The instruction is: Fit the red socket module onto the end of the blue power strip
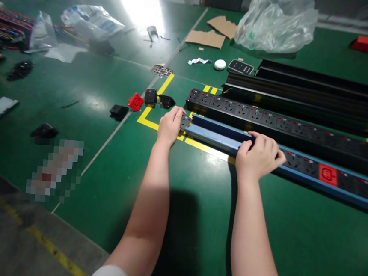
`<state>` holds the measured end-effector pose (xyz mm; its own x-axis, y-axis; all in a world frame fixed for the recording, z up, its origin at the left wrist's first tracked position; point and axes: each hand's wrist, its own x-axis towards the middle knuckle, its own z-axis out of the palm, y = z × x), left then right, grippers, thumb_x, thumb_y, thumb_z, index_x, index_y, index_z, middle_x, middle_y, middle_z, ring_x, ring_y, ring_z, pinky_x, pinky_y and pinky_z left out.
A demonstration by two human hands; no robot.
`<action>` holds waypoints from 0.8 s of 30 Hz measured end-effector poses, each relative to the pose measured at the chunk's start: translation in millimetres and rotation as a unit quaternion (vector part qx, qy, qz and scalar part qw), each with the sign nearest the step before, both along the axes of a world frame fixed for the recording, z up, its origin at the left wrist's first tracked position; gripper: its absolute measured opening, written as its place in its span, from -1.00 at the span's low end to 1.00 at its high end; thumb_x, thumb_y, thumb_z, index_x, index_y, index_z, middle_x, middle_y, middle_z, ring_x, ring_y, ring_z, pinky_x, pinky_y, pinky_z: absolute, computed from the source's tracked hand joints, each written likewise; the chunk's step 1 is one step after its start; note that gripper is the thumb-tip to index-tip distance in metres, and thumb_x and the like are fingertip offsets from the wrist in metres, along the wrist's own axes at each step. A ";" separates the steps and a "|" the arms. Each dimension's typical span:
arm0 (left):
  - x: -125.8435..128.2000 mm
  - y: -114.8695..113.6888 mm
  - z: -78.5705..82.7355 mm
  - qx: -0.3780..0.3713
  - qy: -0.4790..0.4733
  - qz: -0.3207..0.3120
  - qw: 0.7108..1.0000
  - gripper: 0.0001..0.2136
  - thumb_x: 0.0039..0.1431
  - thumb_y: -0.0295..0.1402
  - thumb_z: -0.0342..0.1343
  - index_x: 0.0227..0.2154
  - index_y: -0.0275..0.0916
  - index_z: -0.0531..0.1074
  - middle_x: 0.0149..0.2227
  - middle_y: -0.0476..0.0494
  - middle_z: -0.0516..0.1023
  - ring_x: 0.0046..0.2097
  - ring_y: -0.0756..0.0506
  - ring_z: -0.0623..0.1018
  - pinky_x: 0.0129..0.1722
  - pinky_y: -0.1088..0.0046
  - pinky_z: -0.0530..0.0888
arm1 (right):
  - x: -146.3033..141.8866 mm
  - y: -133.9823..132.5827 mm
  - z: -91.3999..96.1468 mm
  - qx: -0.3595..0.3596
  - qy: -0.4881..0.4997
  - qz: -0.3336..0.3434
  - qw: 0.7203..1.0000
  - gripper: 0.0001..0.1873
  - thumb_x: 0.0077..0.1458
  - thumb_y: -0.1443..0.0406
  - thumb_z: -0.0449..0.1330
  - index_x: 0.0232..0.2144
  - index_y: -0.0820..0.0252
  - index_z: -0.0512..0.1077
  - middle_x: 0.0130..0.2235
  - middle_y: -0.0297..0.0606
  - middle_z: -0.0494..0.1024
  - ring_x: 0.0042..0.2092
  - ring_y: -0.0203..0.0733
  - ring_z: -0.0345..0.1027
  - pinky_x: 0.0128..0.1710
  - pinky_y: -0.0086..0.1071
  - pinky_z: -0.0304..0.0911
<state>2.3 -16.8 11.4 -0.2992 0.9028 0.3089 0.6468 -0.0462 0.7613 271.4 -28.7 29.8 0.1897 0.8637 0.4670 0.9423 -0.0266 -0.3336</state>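
A long blue channel (214, 137), partly filled with black socket modules and one red socket module (328, 174), lies across the green table in front of me. My left hand (170, 126) is closed on a black socket module (186, 121) at the channel's left end. Farther right, my right hand (259, 155) grips the channel across its top, fingers over the far rail and thumb on the near side; what lies under the palm is hidden. Just behind runs a black power strip (255, 112) with a full row of sockets.
Left of the channel lie a red socket module (136, 102) and black ones, such as this black module (119, 112). Black empty housings (307, 93) stretch behind the strip. Farther back are a plastic bag (276, 23), cardboard pieces (205, 38) and a remote control (241, 67).
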 end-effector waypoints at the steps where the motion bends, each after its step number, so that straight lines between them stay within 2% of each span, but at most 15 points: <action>1: 0.4 -0.1 0.6 -0.001 -0.005 -0.005 1.000 -0.53 0.52 0.00 -0.26 -0.17 -0.14 0.50 -0.22 -0.11 0.55 -0.16 -0.17 0.53 -0.16 0.36 0.35 | 0.1 0.0 -0.1 0.001 -0.001 -0.001 1.000 -0.66 0.24 0.27 0.00 -0.08 0.10 0.52 -0.05 -0.21 0.61 0.10 0.03 0.38 0.09 -0.04 -0.02; 6: 3.2 1.0 1.7 -0.038 -0.023 0.015 0.999 -0.33 0.47 0.15 -0.45 -0.13 -0.12 0.52 -0.14 -0.14 0.59 -0.06 -0.21 0.55 -0.01 0.28 0.38 | 0.5 0.8 -0.6 0.011 -0.001 0.003 1.000 -0.68 0.22 0.29 0.02 -0.10 0.10 0.52 -0.08 -0.22 0.61 0.08 0.00 0.39 0.08 -0.07 -0.03; 10: 2.9 3.7 -0.5 -0.052 -0.060 0.029 0.996 -0.26 0.44 0.18 -0.51 -0.10 -0.14 0.54 -0.12 -0.16 0.59 -0.02 -0.20 0.55 0.02 0.29 0.39 | 0.0 0.5 1.5 0.011 -0.001 0.003 1.000 -0.69 0.24 0.31 0.02 -0.11 0.11 0.53 -0.08 -0.20 0.62 0.08 -0.01 0.39 0.08 -0.09 -0.05; 20: 5.6 3.0 1.7 -0.028 -0.038 0.043 0.998 -0.32 0.43 0.22 -0.44 -0.05 -0.09 0.50 -0.09 -0.14 0.57 -0.03 -0.21 0.54 0.02 0.27 0.36 | 0.0 -0.6 3.6 0.017 -0.014 0.000 1.000 -0.71 0.25 0.32 0.03 -0.10 0.11 0.52 -0.08 -0.24 0.61 0.08 -0.04 0.40 0.07 -0.12 -0.04; 24: 11.2 1.4 2.7 -0.036 -0.012 0.063 0.997 -0.30 0.44 0.19 -0.51 -0.07 -0.12 0.48 -0.12 -0.18 0.57 -0.03 -0.24 0.53 0.02 0.23 0.35 | 0.1 -0.7 3.2 0.022 -0.015 0.000 1.000 -0.72 0.25 0.32 0.03 -0.11 0.11 0.52 -0.09 -0.25 0.61 0.08 -0.04 0.40 0.07 -0.13 -0.04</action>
